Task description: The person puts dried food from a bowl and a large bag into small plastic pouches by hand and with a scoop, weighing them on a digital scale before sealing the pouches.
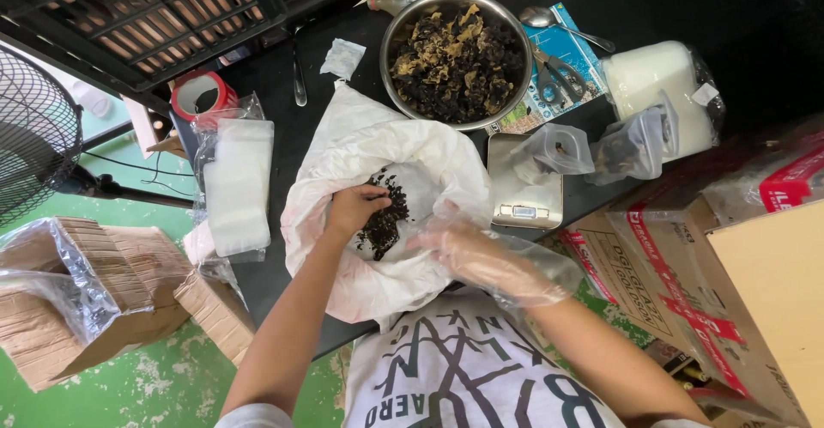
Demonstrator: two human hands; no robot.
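Nearest, the right hand wears a thin, crinkled clear plastic glove that runs loose past the wrist; its fingers lie fairly flat and spread against the right-hand fold of a white plastic bag, pressing the film rather than closing round it. The bare left hand reaches into the bag's mouth with fingers curled down into a pinch on a pile of dark dried leaves; how much it has hold of cannot be told. The bag is soft, rumpled and faintly pink at its rim, lying open on the black tabletop just in front of the person. The leaves are black-brown, crumbly and shrivelled, heaped in an uneven strip whose long axis runs from near the person away toward the far right. Just right of the bag sits a flat steel kitchen scale. Left of it lies a stack of clear pouches. Farther off stands a round steel bowl of the same dark matter mixed with tan curled pieces, with scissors beside it
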